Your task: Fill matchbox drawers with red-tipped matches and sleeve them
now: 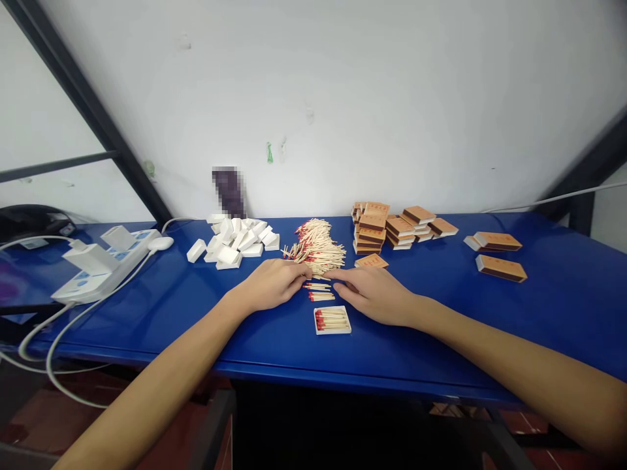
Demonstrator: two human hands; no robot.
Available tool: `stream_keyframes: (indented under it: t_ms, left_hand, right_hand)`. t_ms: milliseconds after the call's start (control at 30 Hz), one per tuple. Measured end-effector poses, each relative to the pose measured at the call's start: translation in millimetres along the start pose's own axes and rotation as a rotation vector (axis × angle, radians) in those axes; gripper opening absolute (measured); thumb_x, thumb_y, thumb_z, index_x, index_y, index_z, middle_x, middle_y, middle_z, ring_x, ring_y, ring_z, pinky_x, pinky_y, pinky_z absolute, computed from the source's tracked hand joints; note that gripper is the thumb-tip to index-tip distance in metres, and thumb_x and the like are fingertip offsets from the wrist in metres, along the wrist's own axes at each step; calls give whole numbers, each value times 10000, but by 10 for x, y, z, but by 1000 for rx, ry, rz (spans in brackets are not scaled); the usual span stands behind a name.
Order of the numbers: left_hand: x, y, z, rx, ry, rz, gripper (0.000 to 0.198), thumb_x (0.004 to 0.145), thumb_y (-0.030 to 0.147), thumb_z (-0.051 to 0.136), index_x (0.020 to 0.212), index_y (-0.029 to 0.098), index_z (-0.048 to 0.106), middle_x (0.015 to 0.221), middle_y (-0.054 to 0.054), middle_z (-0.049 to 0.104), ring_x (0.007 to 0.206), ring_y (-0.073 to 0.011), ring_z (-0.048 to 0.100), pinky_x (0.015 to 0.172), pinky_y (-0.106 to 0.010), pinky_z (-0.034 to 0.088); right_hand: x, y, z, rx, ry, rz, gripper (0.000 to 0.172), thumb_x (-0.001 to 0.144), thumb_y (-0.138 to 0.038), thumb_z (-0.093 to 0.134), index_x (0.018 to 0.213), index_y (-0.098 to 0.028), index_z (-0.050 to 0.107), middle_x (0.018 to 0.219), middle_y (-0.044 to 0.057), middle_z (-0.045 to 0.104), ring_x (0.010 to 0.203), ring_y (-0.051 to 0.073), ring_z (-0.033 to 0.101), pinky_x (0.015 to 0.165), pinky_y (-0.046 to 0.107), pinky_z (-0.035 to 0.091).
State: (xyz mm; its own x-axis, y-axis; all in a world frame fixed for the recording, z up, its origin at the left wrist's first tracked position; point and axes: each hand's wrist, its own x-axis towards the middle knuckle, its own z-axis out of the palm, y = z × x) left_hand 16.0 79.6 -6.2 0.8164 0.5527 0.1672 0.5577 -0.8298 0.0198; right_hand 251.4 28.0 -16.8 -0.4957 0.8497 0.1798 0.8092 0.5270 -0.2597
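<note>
A loose heap of red-tipped matches (321, 245) lies in the middle of the blue table. At its front edge, my left hand (274, 285) reaches in from the left, index finger and thumb slightly apart, the fingertip at the matches. My right hand (377, 295) faces it from the right, index finger stretched to the same edge and thumb apart below. Between and below my fingers lie two small rows of matches (322, 296). Nearer to me is a white matchbox tray (349, 326) partly filled with matches, their red heads to the left.
White matchbox trays (228, 254) are heaped back left. Orange-brown matchboxes (372, 222) are stacked right of the matches, with several more matchboxes (502, 267) farther right. A white power strip (88, 284) with plugs and cables (63, 339) occupies the left side. A wall stands behind.
</note>
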Motion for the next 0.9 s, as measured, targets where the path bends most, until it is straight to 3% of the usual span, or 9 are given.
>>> stream_keyframes:
  t_ms: [233,467,900]
  left_hand:
    - [17,-26,19,-8,-2,-13,228,965,192,409,1042,210,624,842,-12,702,737,-177,629,672,-267,393]
    - [5,-12,6,-21,-1,14,258,957,186,413,1067,200,647,921,-29,714,791,-174,643,712,-268,423]
    - [-20,97,-45,-115,-23,71,367,886,126,428,1155,215,661,910,-19,732,755,-160,659,700,-253,436]
  right_hand:
    - [35,-5,-2,-9,1,10,383,975,-274,407,1288,-244,627,798,29,733,714,179,639,634,264,364]
    - [-25,18,16,110,49,-98,375,959,-215,417,1227,-250,678,1032,23,760,844,185,676,694,278,422]
    - [-46,22,11,78,21,-127,394,956,-195,418,1265,-248,655,1112,24,745,908,205,681,730,300,453]
